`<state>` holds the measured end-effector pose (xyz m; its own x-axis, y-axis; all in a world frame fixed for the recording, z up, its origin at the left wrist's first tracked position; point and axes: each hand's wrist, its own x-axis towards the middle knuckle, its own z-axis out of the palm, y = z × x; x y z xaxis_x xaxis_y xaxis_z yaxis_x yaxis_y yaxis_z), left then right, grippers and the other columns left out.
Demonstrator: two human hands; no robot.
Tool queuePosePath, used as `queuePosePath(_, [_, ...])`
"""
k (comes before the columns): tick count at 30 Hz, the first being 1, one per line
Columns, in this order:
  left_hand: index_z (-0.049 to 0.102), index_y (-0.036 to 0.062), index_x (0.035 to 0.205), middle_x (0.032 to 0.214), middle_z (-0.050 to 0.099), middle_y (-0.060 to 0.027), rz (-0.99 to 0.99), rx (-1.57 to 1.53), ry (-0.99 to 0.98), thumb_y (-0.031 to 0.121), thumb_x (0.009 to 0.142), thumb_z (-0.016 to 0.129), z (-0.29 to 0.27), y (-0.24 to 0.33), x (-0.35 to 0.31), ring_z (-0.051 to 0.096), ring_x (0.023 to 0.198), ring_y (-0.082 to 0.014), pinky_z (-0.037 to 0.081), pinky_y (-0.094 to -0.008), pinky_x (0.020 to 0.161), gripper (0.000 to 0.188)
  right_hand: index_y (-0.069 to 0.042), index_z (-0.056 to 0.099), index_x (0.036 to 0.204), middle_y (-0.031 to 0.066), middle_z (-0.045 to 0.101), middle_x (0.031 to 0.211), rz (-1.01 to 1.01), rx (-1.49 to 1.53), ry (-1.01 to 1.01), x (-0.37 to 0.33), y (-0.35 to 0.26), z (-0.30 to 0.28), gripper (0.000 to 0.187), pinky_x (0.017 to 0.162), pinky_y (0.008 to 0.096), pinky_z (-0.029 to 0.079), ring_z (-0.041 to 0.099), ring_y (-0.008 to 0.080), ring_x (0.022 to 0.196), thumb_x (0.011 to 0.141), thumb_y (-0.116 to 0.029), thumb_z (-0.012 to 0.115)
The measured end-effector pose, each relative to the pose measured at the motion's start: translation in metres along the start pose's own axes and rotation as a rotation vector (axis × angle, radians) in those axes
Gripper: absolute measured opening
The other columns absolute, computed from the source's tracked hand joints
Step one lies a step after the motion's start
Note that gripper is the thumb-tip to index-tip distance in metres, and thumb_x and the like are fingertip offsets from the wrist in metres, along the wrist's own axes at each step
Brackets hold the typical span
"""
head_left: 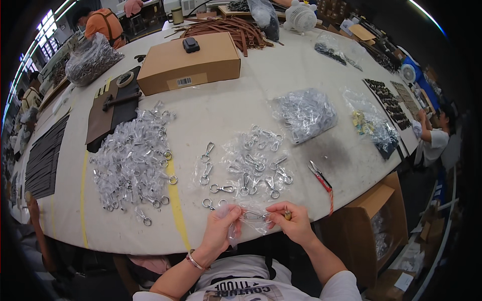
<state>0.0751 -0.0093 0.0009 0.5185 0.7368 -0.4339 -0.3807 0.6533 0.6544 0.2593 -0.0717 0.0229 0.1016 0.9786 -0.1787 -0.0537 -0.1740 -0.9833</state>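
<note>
My left hand (220,232) is closed on a small clear plastic bag (233,232) at the table's near edge. Between my hands lies a silver snap hook (255,215), with thin plastic around it. The fingertips of my right hand (295,224) pinch the hook's ring end. A short brass-coloured piece (287,214) sticks up from that same hand; its kind is hard to make out. Just beyond my hands are loose snap hooks with rings (222,188) and a pile of more hooks (255,161) on plastic. To the left spreads a big heap of bagged hooks (133,160).
Red-handled snips (321,180) lie right of my hands. An open cardboard box (361,215) stands by the table's right edge. Farther back are a full plastic bag (307,114), a hammer (120,100), a closed carton (188,62) and brown straps (226,32). Other people work nearby.
</note>
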Motion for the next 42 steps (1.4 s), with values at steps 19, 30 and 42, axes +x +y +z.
queuePosePath(19, [0.05,0.0016,0.086,0.087,0.059,-0.0128,0.211,-0.016,0.136,0.015,0.088,0.047,0.007,0.005,-0.003,0.06,0.078,-0.0184,0.053,-0.0301,0.053,0.014,0.002,0.058,0.095,0.0038,0.061,0.07,0.201,-0.116,-0.127,0.008,0.0,0.006,0.017,0.043,0.0158,0.038,0.048,0.004,0.048,0.081,-0.008,0.055])
queuePosePath(30, [0.05,-0.0019,0.112,0.075,0.053,-0.006,0.61,0.882,0.108,0.009,0.082,0.055,-0.014,0.011,-0.015,0.053,0.064,-0.0113,0.043,-0.022,0.055,0.032,-0.006,0.058,0.083,0.0051,0.056,0.066,-0.517,-0.97,0.003,0.018,-0.007,0.015,0.012,0.046,0.0286,0.043,0.055,0.0189,0.052,0.071,-0.007,0.059])
queuePosePath(42, [0.057,0.0024,0.089,0.081,0.056,-0.0114,0.752,1.124,0.168,-0.004,0.073,0.058,-0.026,0.021,-0.011,0.056,0.071,-0.0207,0.044,-0.0256,0.063,0.017,-0.007,0.055,0.092,0.0052,0.053,0.079,-0.632,-1.123,0.101,0.012,-0.004,-0.011,0.027,0.048,0.028,0.045,0.056,0.0193,0.062,0.065,-0.006,0.056])
